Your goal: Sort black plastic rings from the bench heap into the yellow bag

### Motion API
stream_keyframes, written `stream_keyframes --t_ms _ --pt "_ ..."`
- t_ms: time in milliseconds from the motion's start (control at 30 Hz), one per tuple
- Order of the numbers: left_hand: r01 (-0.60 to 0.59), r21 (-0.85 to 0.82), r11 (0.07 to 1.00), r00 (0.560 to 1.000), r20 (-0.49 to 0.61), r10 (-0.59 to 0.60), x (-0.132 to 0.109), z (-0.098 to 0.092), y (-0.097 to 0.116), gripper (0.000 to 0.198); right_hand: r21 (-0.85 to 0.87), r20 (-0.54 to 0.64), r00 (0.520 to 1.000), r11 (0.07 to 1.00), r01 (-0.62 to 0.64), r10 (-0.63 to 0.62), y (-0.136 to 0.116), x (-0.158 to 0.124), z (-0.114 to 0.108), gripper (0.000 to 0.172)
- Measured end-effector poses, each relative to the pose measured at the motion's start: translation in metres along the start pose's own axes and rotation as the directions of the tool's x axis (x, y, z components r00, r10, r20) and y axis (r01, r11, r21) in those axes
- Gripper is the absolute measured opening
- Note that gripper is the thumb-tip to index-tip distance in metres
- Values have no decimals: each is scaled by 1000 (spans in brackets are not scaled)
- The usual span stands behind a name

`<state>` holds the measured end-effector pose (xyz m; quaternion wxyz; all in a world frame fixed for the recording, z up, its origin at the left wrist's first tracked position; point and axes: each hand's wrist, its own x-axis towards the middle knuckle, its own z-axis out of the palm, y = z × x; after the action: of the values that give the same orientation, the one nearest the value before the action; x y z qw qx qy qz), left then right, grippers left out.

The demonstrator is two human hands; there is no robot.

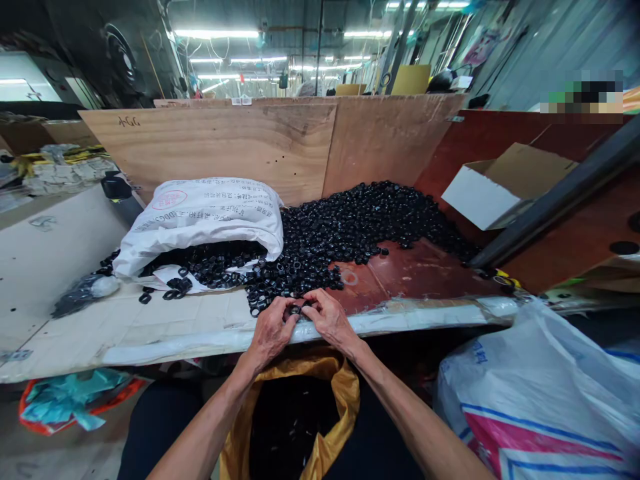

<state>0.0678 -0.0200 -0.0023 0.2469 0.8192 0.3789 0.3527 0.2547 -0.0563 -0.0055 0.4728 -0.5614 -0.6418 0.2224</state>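
My left hand [273, 329] and my right hand [330, 320] meet at the front edge of the worktable, with thumbs and fingers drawn together. Between their fingertips are small black plastic rings [295, 309]; the fingers partly cover them, so how many each hand grips is hard to see. Right behind the hands spreads a large pile of similar black rings [365, 223]. To the left, a white woven sack [210, 207] lies on its side, its mouth facing me and rings spilling out. Below my wrists, a yellow bag [347, 393] stands open with dark contents.
Plywood boards [240, 143] wall the back of the table. A cardboard box [487, 197] sits near a slanted dark metal bar [545, 200] at right. A large white plastic sack [530, 380] stands at lower right, and an orange-rimmed basket [35, 417] at lower left.
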Motion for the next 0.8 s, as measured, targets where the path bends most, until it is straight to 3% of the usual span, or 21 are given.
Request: stream_keyframes --t_ms 133,233,333,467,567,800 --pt "-3 -176 984 1000 -16 0 2 -7 3 27 161 10 1000 987 12 -14 -2 1 -4 14" --pt "132 -369 920 991 37 -127 2 -10 4 19 264 54 998 964 22 -37 -6 1 2 25" --pt "279 -518 808 960 123 -253 2 -12 5 23 350 66 996 933 -83 64 -10 -1 10 30" --pt "299 -538 788 954 145 -263 1 -13 7 26 341 10 1000 940 -18 15 -11 -3 10 16" --pt "296 -568 768 954 142 -263 2 -13 6 27 338 -4 999 940 38 -39 -8 -3 7 17" --pt "258 -560 787 966 145 -214 0 -11 -1 25 399 11 997 914 -73 74 -5 -5 14 21"
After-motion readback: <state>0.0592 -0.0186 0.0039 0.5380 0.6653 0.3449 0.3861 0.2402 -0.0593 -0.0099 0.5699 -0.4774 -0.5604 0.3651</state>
